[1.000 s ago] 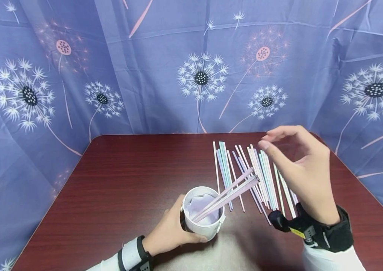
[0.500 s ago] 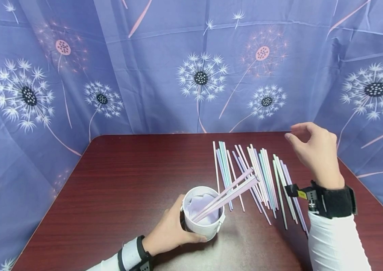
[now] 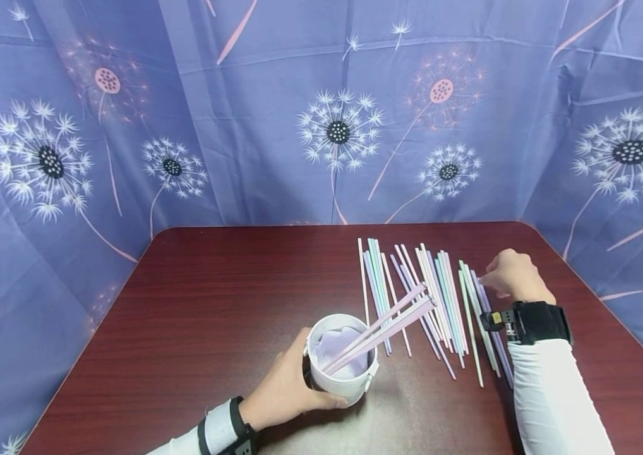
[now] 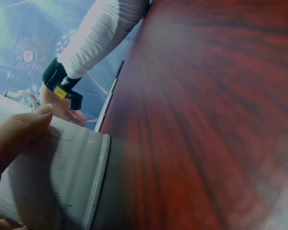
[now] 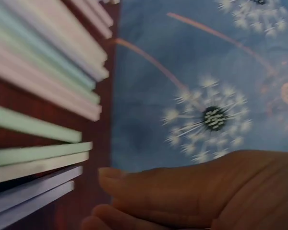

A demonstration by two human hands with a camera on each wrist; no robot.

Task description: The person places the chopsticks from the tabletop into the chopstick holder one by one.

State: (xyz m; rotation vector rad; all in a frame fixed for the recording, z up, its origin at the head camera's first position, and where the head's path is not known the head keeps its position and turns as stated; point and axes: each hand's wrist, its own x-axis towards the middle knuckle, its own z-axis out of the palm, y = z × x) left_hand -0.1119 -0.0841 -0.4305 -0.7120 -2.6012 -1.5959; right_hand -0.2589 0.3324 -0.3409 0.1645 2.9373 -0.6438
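Note:
My left hand (image 3: 293, 382) grips the side of a white cup (image 3: 342, 354); its thumb lies along the wall of the cup in the left wrist view. Several pale pink and lilac drinking straws (image 3: 381, 332) lean out of the cup to the right. My right hand (image 3: 517, 276) is at the far end of the purple straws (image 3: 494, 328) on the table. In the right wrist view, the thumb (image 5: 134, 184) and bent fingertips are just beyond the straw ends, with nothing visible between them. Part of the purple straws hides under the right wrist.
Loose pastel straws (image 3: 432, 303) in white, pink, blue, green and purple lie in groups right of the cup. The dark red wooden table (image 3: 230, 284) ends at a blue curtain (image 3: 264, 114) with dandelion prints behind it.
My right hand swings from above the straws out to the right, then comes down beside the purple straws. My left hand and the cup stay where they were.

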